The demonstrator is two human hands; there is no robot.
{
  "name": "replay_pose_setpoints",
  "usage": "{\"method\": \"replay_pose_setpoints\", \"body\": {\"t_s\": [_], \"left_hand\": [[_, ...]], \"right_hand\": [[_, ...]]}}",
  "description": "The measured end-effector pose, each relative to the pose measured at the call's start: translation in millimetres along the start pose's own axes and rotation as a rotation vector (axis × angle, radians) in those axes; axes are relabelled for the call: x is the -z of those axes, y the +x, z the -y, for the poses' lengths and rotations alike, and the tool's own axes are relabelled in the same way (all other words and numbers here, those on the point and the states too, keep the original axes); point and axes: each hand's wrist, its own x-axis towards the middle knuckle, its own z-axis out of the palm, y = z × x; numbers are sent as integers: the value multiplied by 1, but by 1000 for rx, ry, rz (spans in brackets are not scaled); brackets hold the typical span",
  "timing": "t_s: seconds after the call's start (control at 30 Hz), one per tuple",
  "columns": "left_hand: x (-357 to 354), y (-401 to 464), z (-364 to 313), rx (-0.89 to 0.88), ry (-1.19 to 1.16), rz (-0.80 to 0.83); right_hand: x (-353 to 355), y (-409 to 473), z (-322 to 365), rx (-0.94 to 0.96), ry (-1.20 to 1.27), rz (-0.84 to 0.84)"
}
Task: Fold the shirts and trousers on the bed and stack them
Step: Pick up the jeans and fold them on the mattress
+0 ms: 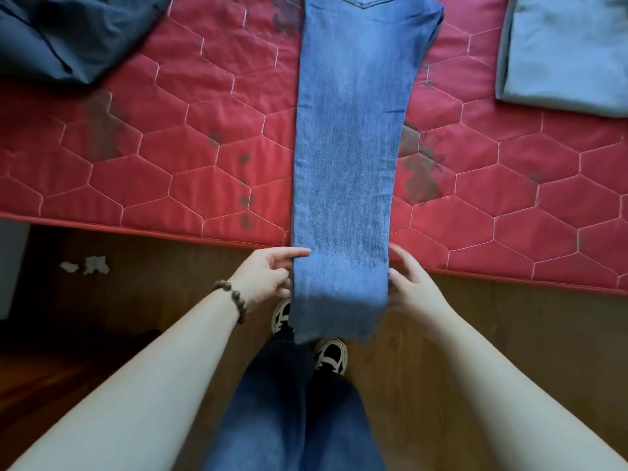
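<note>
A dark navy garment (pixel 68 32) lies rumpled at the upper left of the frame, not yet folded, on a red quilted mattress (pixel 204 137). Lower down, left of centre, the left hand (pixel 263 277) (a beaded bracelet (pixel 231 297) on its wrist) pinches the left edge of a pair of light blue jeans (pixel 350 147), forefinger laid on top of the cloth and the other fingers curled at the seam. The jeans, legs laid one on the other, run up the middle of the frame, cuffs hanging off the mattress edge. The right hand (pixel 413 287) grips the opposite edge, fingers loosely curled. At the upper right sits a grey folded garment (pixel 564 52). The step in hand appears to be folding the jeans; the next move likely calls for lifting both cuffs evenly toward the waistband.
</note>
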Motion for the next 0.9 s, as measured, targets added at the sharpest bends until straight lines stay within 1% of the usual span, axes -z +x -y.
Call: {"method": "replay_pose_setpoints", "body": {"t_s": [0.03, 0.07, 0.1, 0.13, 0.2, 0.23, 0.27, 0.33, 0.37, 0.43, 0.5, 0.53, 0.63, 0.67, 0.73, 0.77, 0.8, 0.83, 0.9], "left_hand": [[1, -3, -3, -35, 26, 10], [1, -5, -8, -77, 69, -6], [0, -8, -16, -130, 128, -39], [1, -9, -25, -198, 208, -80], [4, -7, -50, -352, 447, -162], [5, -7, -61, -402, 518, -174], [9, -3, -76, -434, 535, -165], [20, 14, -108, -483, 452, -88], [26, 28, -126, -517, 415, -64], [34, 65, -163, -552, 336, -74], [38, 109, -192, -465, 180, -109], [39, 132, -198, -380, 110, -148], [40, 187, -194, -22, 94, -262], [40, 196, -189, 75, 13, -254], [43, 203, -186, 192, -180, -176], [45, 204, -186, 209, -193, -134], [47, 204, -185, 196, -148, -106], [48, 205, -185, 155, -85, -90], [50, 211, -186, 19, 63, -122]], "right_hand": [[5, -4, 2, 11, 78, 76], [9, -6, 6, 30, 101, 144], [12, -10, 14, 61, 92, 185], [16, -12, 22, 100, 35, 198], [19, -11, 48, 206, -181, 147], [20, -10, 61, 262, -291, 83], [23, -4, 77, 329, -366, 16], [30, 13, 117, 441, -323, -39], [33, 24, 139, 456, -241, -19], [33, 60, 176, 397, -10, 43], [28, 110, 196, 234, 174, 41], [24, 136, 200, 154, 179, -3], [20, 194, 191, -60, -111, -201], [20, 203, 187, -117, -136, -222], [20, 208, 183, -206, -28, -212], [22, 207, 182, -207, -16, -199], [22, 206, 181, -191, -64, -193], [22, 206, 182, -162, -122, -202], [21, 206, 188, -65, -199, -249]]}}
